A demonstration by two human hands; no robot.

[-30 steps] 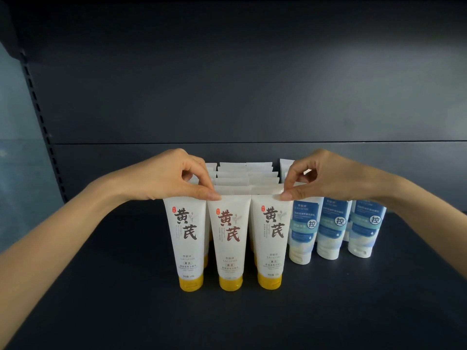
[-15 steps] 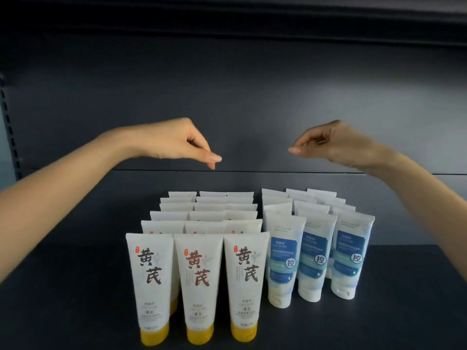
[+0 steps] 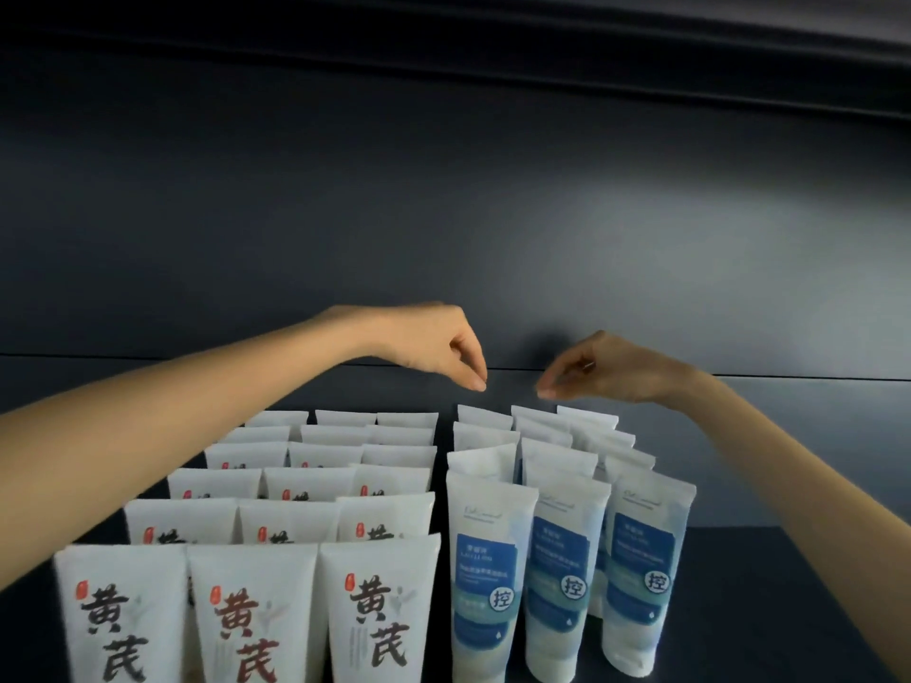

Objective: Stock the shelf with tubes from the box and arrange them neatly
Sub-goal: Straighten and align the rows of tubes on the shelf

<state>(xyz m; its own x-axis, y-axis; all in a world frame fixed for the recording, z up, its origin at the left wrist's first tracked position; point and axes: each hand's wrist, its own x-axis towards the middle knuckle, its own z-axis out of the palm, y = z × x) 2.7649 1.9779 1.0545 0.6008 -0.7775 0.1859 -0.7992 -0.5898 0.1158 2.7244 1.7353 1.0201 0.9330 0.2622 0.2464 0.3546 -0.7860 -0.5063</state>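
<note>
Fingers [image 3: 475, 382] of the left hand [image 3: 434, 345] are curling inward, with thumb and forefinger almost meeting, and they are holding nothing. The right hand [image 3: 606, 369] is making the same narrow pinch shape, also with nothing in it. Both hands are hovering just above the back rows of the blue-label tubes [image 3: 485, 559], and they do not seem to be touching them. These tubes are standing on the shelf [image 3: 788, 608] in columns, just beside the block of white tubes with brown characters [image 3: 377, 608]. The box is not showing in this view.

I am judging that the step is straightening the blue block. Some of its middle tubes are leaning a little, so it is better to take the flat crimped tops lightly, one in each hand, and to move them gently, because the neighbours are standing close and could tip.

Compared with half a second ago, the hands are now lower, much closer to each other, and over the blue side. One second ago they were pinching the front tops of the white tubes.
</note>
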